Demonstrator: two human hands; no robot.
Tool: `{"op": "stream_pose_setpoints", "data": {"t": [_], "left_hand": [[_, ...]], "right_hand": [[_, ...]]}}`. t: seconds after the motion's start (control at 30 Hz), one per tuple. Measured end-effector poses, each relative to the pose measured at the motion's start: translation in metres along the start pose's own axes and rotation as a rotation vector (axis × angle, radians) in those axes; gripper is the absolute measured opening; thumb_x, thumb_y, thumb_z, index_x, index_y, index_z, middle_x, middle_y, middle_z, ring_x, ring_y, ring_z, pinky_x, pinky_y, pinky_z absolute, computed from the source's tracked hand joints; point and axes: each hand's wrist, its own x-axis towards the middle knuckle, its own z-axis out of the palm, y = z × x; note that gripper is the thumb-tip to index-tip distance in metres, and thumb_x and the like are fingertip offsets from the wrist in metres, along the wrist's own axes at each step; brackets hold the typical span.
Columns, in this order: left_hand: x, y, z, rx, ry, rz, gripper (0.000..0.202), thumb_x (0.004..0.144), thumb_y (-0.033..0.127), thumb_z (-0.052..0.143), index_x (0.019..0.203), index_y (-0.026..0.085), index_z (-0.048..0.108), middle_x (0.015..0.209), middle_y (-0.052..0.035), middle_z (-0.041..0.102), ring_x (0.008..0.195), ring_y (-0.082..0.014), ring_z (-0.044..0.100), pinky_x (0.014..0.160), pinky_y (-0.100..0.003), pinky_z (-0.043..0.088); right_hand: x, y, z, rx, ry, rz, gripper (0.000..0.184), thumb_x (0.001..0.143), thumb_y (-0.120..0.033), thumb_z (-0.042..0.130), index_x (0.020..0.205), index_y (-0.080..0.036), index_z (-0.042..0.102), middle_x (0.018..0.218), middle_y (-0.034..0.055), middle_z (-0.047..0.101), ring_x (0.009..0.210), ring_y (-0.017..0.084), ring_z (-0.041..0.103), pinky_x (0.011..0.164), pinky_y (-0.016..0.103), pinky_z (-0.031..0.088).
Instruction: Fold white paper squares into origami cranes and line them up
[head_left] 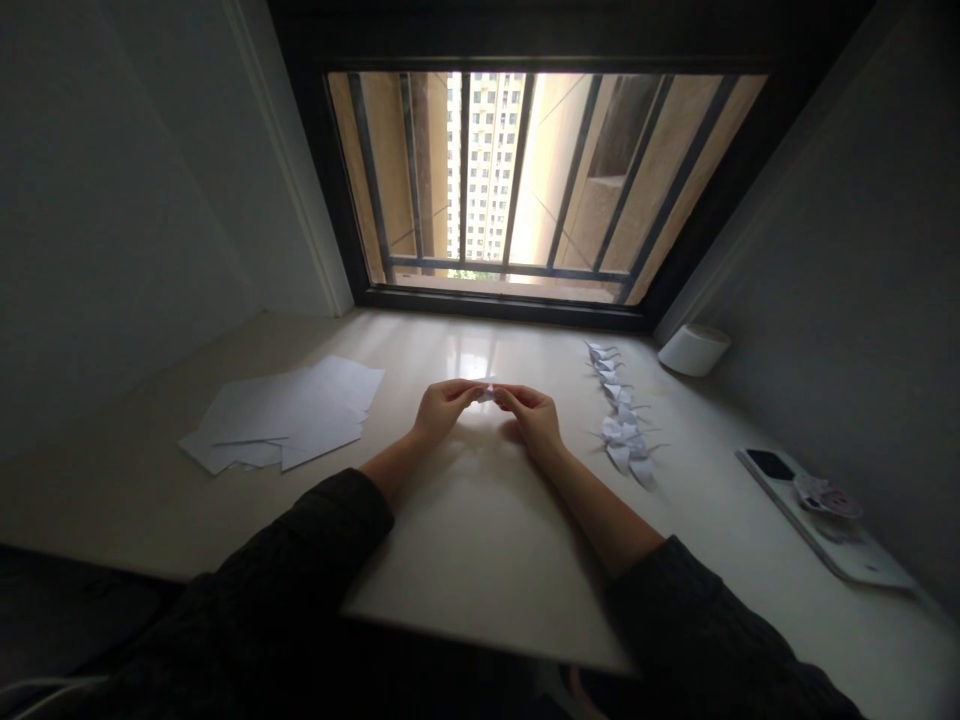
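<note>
My left hand (444, 408) and my right hand (531, 410) meet above the middle of the white sill. Between their fingertips they pinch a small piece of folded white paper (487, 393), one hand on each side. Fingers cover most of it, so its exact shape is hard to make out. To the right of my right hand, several folded paper cranes (621, 430) stand in a row that runs toward the window. Off to the left of my left hand lies a loose, overlapping stack of white paper sheets (315, 405).
A white roll or cup-like object (694, 350) rests by the right wall. Nearer on the right lies a pale phone (821, 520) with a decorated grip on its back. A barred window (502, 306) closes off the far side; the sill's front edge (480, 628) is close to me.
</note>
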Motion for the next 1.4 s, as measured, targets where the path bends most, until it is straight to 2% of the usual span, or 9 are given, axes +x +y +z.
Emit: {"op": "stream_pose_setpoints", "data": {"t": [0.1,0.3,0.5,0.73,0.97,1.4], "left_hand": [[-0.001,0.000,0.001,-0.009,0.049,-0.011,0.028,0.072,0.041,0.066,0.086,0.018,0.073,0.085,-0.0072,0.072,0.081,-0.0195,0.064,0.069,-0.029,0.049],[0.001,0.002,0.003,0.004,0.174,-0.006,0.026,0.071,0.042,0.067,0.078,0.017,0.073,0.073,-0.0029,0.069,0.069,-0.0154,0.061,0.063,-0.026,0.047],[0.003,0.002,0.003,-0.059,0.243,-0.067,0.030,0.069,0.045,0.069,0.080,0.017,0.073,0.077,-0.0044,0.070,0.072,-0.0159,0.061,0.063,-0.026,0.048],[0.001,0.007,0.005,-0.099,0.199,-0.036,0.031,0.066,0.042,0.071,0.084,0.017,0.069,0.081,-0.0052,0.071,0.077,-0.0177,0.063,0.067,-0.028,0.050],[0.000,0.009,0.007,-0.169,0.208,-0.040,0.026,0.064,0.039,0.073,0.075,0.017,0.063,0.076,-0.0039,0.070,0.075,-0.0180,0.066,0.069,-0.030,0.050],[-0.004,0.006,0.013,-0.285,0.193,-0.133,0.025,0.064,0.034,0.074,0.075,0.015,0.063,0.080,-0.0043,0.070,0.079,-0.0171,0.065,0.075,-0.033,0.051]], "right_hand": [[-0.001,-0.003,0.001,-0.025,-0.019,0.006,0.029,0.062,-0.043,0.074,0.082,-0.023,0.074,0.083,0.0046,0.073,0.077,0.019,0.065,0.074,0.033,0.050],[-0.001,-0.001,0.001,-0.045,0.033,0.003,0.027,0.061,-0.043,0.075,0.078,-0.021,0.075,0.080,0.0052,0.074,0.079,0.022,0.067,0.077,0.035,0.051],[-0.001,-0.001,0.002,-0.052,0.009,-0.026,0.029,0.061,-0.040,0.076,0.082,-0.021,0.074,0.083,0.0057,0.074,0.079,0.022,0.068,0.079,0.036,0.051],[-0.001,0.001,0.001,-0.057,0.042,-0.024,0.031,0.063,-0.043,0.074,0.082,-0.019,0.074,0.084,0.0070,0.074,0.079,0.023,0.068,0.078,0.035,0.051],[-0.002,-0.002,0.003,-0.010,0.019,-0.014,0.032,0.059,-0.043,0.076,0.081,-0.020,0.074,0.083,0.0063,0.074,0.079,0.022,0.068,0.078,0.036,0.052],[0.000,-0.002,0.006,0.115,0.080,0.084,0.031,0.053,-0.040,0.080,0.074,-0.019,0.073,0.080,0.0059,0.074,0.078,0.021,0.067,0.081,0.037,0.050]]}}
